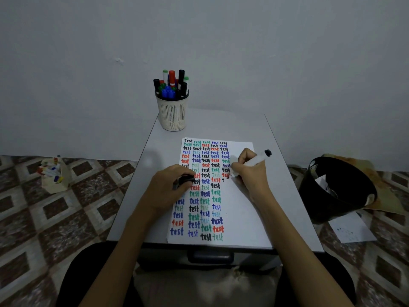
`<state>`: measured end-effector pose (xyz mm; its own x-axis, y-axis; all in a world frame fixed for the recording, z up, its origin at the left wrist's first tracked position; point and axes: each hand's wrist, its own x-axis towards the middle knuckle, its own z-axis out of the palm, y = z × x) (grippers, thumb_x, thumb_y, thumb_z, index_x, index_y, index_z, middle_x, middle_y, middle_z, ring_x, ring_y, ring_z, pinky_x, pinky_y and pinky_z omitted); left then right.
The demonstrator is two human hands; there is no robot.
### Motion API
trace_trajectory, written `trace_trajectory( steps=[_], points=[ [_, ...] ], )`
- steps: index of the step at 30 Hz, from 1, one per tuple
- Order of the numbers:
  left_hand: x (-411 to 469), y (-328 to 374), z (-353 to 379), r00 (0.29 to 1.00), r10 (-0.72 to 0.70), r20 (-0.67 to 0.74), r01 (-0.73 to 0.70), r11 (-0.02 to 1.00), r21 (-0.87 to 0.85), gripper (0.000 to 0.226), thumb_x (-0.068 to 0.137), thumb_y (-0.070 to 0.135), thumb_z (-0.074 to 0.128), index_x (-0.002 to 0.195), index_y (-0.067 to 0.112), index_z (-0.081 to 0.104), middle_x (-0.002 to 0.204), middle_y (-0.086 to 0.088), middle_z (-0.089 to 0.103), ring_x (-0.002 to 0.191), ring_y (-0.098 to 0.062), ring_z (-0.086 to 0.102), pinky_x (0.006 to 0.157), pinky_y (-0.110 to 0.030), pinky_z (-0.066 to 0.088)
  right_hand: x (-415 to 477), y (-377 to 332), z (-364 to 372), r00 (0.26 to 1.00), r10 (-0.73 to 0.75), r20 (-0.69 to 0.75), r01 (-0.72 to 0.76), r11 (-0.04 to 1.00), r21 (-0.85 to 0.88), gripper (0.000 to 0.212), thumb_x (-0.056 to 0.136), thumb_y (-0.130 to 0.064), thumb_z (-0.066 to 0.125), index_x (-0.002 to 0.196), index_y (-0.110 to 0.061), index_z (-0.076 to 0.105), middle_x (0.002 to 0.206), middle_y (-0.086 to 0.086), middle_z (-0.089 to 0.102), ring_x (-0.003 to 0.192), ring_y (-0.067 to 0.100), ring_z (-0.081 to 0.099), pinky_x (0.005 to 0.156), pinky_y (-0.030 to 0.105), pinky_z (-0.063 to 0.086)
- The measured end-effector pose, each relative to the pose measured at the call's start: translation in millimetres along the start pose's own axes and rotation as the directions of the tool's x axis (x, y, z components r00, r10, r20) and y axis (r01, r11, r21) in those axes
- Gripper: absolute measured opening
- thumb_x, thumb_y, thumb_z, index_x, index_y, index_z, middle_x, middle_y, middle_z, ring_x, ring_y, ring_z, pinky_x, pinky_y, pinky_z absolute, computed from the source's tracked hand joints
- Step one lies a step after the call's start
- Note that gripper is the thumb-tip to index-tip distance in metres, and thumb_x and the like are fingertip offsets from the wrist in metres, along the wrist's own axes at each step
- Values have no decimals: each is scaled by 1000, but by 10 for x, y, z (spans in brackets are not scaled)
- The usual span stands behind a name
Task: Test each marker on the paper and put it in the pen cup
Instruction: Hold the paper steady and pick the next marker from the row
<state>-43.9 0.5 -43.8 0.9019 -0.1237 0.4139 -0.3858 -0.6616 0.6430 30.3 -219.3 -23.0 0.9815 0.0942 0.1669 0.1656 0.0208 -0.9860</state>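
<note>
Small grey tabletop (285,196) by a blank wall. Right hand (251,171) grips a white-barrelled black marker (254,161), tip on the white paper sheet (241,209) — mid-word. Left hand (170,187) clutches its black cap (186,180). Next, probably: finish, recap, reach to the white slotted pen cup (172,114) — already crowded.

Marker (254,161): white barrel with a black end, uncapped, tilted with its tip touching the paper (241,207) beside a single black "t". Black cap (186,180): lying over the sheet's left columns. The paper is a white sheet laid flat on the table, filled with columns of the word "test" in black, red, green and blue. Pen cup (172,113): cream slotted cup with a dark rim, standing upright beyond the sheet, packed with capped markers (171,85) in black, red, green and blue.
</note>
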Motion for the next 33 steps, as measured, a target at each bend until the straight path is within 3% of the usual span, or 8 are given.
trace_trajectory(
  steps=[9, 14, 18, 23, 33],
  points=[
    [0, -10, -6, 1000, 12, 6, -12, 1000, -4, 38, 83, 41, 52, 106, 13, 64, 101, 2, 66, 90, -11, 62, 78, -26, 53, -4, 25, 26, 997, -29, 78, 35, 997, -72, 38, 72, 23, 53, 60, -9, 37, 53, 5, 39, 41, 3, 36, 42, 15, 34],
    [1, -18, 7, 1000, 10, 0, -10, 1000, -14, 31, 84, 36, 56, 106, 15, 64, 101, 4, 65, 89, -6, 60, 78, -22, 51, -14, 35, 19, 997, -50, 64, 56, 994, -98, 34, 74, 20, 55, 64, -7, 39, 58, 8, 40, 48, 5, 38, 45, 17, 34],
    [-6, -1, 5, 1000, 9, -12, -9, 1000, -4, 26, 84, 27, 59, 106, 14, 64, 102, 4, 65, 91, -9, 62, 79, -23, 52, -29, 2, 21, 995, -39, 94, 47, 995, -91, 33, 72, 24, 53, 64, -6, 40, 55, 6, 38, 42, 1, 37, 43, 14, 35],
    [-4, 7, -6, 1000, 25, 4, -25, 1000, 4, 33, 84, 36, 55, 106, 13, 64, 102, 2, 66, 90, -11, 62, 78, -22, 52, -17, 20, 8, 999, -43, 26, 45, 996, -71, 35, 73, 23, 51, 62, -7, 39, 56, 6, 38, 43, 3, 38, 42, 15, 36],
    [3, 19, 4, 1000, 13, -16, -13, 1000, 16, 25, 83, 23, 60, 105, 13, 65, 101, 1, 66, 92, -11, 61, 80, -12, 46, 6, 68, 2, 997, -40, 60, 44, 997, -56, 28, 65, 12, 53, 59, -9, 35, 55, 6, 36, 45, 6, 37, 45, 18, 37]
  ],
)
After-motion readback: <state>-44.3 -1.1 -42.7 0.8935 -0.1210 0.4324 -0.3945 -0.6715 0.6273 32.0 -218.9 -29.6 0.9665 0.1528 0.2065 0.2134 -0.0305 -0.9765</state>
